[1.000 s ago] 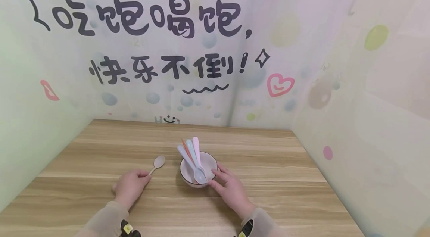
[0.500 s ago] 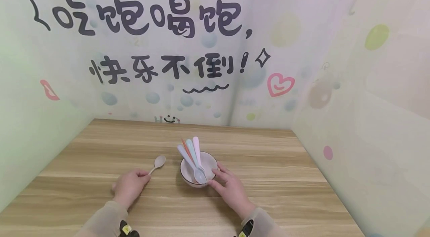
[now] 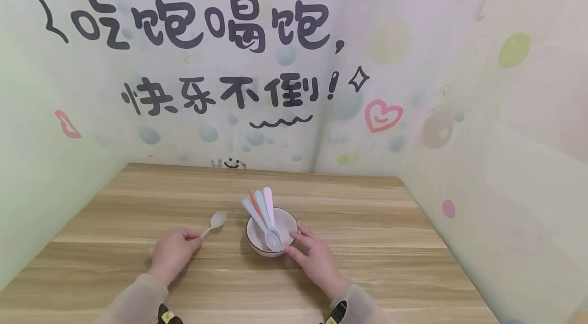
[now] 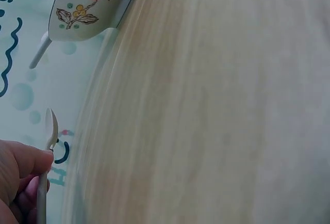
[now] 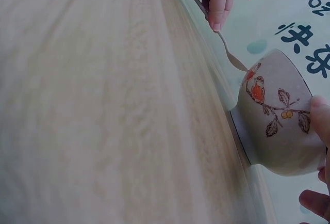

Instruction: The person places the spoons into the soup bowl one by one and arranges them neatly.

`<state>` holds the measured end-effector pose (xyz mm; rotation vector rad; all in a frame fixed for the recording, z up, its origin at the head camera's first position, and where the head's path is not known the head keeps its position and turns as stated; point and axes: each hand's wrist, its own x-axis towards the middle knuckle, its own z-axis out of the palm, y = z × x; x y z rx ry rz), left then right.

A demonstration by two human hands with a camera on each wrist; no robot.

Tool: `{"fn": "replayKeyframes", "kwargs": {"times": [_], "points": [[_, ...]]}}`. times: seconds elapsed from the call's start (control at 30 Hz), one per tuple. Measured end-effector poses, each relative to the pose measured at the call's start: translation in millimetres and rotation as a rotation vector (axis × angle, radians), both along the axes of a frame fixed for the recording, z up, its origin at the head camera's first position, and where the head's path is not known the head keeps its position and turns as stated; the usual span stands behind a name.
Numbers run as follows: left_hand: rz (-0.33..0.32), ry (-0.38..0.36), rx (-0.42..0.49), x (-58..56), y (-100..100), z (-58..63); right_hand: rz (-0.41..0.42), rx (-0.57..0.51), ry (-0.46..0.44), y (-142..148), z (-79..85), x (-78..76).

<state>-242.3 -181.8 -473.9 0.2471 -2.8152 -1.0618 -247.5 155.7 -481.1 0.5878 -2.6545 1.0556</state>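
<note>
My left hand [image 3: 172, 255] pinches a pale beige spoon [image 3: 218, 219] by its handle, left of the bowl. In the left wrist view the spoon [image 4: 50, 126] points upward between thumb and forefinger, its bowl end free. The right wrist view shows the spoon held just above the tabletop. A small white bowl [image 3: 286, 222] with a dark rim stands on the table, holding several spoons [image 3: 272, 240] with pastel and orange handles leaning out at the back. My right hand [image 3: 317, 260] holds the bowl's right side, thumb at the near rim. Red and brown plant drawings mark the bowl's outside [image 5: 278, 121].
The wood-grain table [image 3: 367, 237] reaches back to a pale wall [image 3: 206, 58] with dark lettering and coloured dots. Another wall [image 3: 505, 160] bounds the table on the right, and a pale green one [image 3: 46, 186] on the left.
My left hand has shifted slightly left, and the spoon in it has moved a little up in the head view. My right hand and the bowl have stayed in place.
</note>
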Motion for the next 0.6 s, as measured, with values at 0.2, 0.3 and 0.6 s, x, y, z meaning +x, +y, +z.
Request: {"fn": "replayKeyframes", "kwargs": {"times": [0.2,0.3,0.6], "points": [[-0.017,-0.004,-0.008,-0.4,-3.1,2.0,-0.002,0.008,0.007,0.2,-0.8,-0.3],[-0.025,-0.008,-0.017,-0.7,-4.2,3.6,-0.004,0.009,0.002,0.5,-0.6,-0.3],[-0.043,0.006,-0.045,-0.4,-5.0,10.0,-0.004,0.000,-0.029,0.4,0.4,0.4]]}}
